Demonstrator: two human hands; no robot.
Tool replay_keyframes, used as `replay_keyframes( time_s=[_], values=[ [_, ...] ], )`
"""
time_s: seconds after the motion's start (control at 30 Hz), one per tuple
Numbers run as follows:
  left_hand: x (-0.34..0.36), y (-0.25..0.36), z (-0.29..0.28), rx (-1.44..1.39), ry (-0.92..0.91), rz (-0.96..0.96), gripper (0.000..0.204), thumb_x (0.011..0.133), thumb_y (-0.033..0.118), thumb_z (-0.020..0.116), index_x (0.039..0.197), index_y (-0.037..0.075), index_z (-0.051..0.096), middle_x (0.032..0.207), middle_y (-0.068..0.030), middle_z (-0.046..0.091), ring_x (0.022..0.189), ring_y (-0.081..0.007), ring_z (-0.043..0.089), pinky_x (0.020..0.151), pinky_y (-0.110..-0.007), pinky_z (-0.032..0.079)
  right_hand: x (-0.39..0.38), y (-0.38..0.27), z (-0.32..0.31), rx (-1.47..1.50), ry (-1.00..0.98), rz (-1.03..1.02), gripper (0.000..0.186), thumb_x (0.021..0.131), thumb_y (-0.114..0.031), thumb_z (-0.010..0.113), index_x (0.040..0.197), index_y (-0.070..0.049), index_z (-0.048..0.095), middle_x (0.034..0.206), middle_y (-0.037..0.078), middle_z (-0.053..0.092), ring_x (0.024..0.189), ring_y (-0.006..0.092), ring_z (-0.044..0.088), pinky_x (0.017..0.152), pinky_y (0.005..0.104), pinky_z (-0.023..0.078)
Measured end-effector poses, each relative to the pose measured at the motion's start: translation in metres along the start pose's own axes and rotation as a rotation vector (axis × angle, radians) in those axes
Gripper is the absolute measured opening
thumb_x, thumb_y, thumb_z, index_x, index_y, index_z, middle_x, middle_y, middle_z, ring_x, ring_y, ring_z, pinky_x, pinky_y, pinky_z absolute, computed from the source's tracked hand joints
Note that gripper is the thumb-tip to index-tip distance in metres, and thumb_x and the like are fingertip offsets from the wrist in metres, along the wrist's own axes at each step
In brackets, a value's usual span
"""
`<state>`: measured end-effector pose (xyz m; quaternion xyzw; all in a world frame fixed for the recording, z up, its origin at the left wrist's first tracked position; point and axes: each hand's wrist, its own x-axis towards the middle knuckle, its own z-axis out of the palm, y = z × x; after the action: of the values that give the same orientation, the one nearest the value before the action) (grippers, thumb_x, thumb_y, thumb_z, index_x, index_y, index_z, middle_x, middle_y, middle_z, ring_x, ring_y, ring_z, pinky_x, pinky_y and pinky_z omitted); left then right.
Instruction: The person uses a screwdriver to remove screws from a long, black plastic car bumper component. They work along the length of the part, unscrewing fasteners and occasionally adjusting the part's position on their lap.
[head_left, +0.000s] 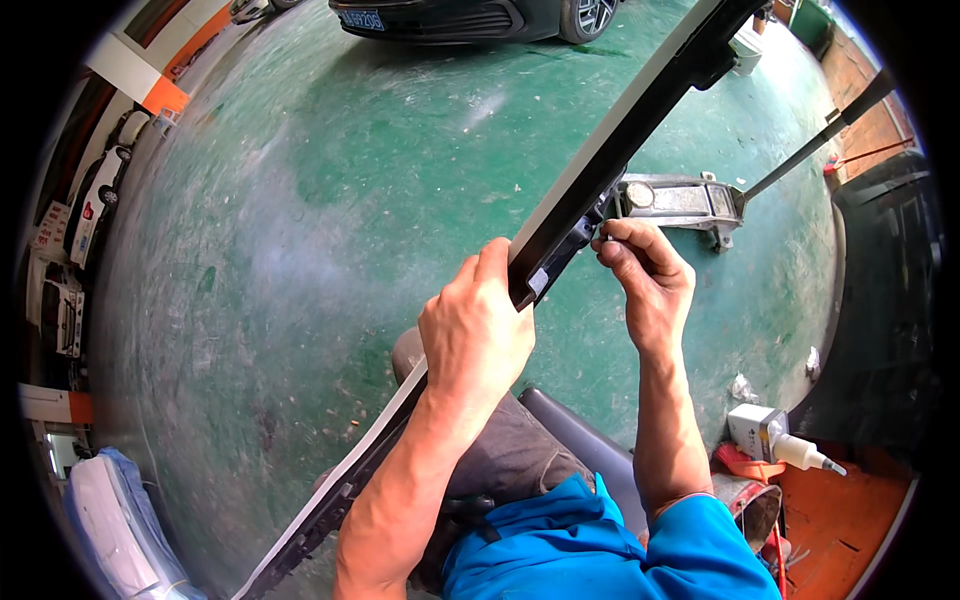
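A long car trim strip [572,205], black with a pale band along one edge, runs diagonally from the lower left to the top right across my body. My left hand [475,330] is closed around it near its middle. On the strip's right side sits a small black clip-like part [583,232], next to my right hand [650,285]. The right thumb and fingertips are pinched together close to that part. Whatever lies between those fingertips is too small to make out.
Beyond the strip, a floor jack [690,203] with a long handle stands on the green floor [330,200]. A dark car [450,18] is parked ahead. At the lower right are a white nozzle bottle [800,452], a box and a metal bucket [750,500]. A plastic-wrapped bundle [120,525] lies lower left.
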<state>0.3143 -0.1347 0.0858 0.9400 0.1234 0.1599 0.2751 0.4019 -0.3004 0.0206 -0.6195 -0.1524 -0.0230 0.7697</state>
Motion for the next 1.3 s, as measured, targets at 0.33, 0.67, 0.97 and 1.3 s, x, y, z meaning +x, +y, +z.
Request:
replay_keyframes(
  time_s=[0.33,0.67,0.97,1.3],
  values=[
    [0.001,0.002,-0.001,-0.02,-0.018,-0.026,0.041,0.08,0.003,0.073,0.12,0.001,0.065,0.103,-0.0208,0.073,0.094,-0.0425,0.071,0.081,-0.049,0.056,0.0,-0.001,0.003,-0.052,0.014,-0.05,0.019,0.094,0.003,0.07,0.114,0.003,0.07,0.105,0.004,0.066,0.092,0.0092,0.064,0.082,0.0238,0.053],
    [0.001,0.003,-0.002,-0.023,-0.03,-0.028,0.04,0.081,0.004,0.072,0.12,0.001,0.064,0.103,-0.0208,0.072,0.094,-0.0427,0.07,0.08,-0.049,0.055,0.0,-0.001,0.001,-0.133,0.007,-0.016,0.016,0.093,-0.001,0.074,0.108,0.003,0.07,0.099,0.003,0.066,0.086,0.0098,0.063,0.079,0.0242,0.053],
    [0.0,0.003,-0.003,-0.035,-0.042,-0.022,0.036,0.082,0.004,0.071,0.117,0.002,0.063,0.102,-0.0202,0.072,0.093,-0.044,0.069,0.079,-0.051,0.055,0.003,-0.003,0.007,-0.408,0.027,-0.237,0.02,0.089,0.001,0.077,0.108,0.002,0.073,0.095,0.006,0.068,0.08,0.0112,0.064,0.071,0.0247,0.053],
    [-0.001,0.004,-0.002,-0.013,-0.04,-0.034,0.037,0.081,0.004,0.072,0.117,0.002,0.064,0.102,-0.0196,0.072,0.092,-0.0432,0.07,0.078,-0.05,0.056,0.009,0.0,0.007,-0.502,-0.006,-0.362,0.022,0.086,-0.001,0.079,0.107,0.0,0.076,0.093,0.008,0.07,0.08,0.0147,0.065,0.072,0.0275,0.053]
  ],
)
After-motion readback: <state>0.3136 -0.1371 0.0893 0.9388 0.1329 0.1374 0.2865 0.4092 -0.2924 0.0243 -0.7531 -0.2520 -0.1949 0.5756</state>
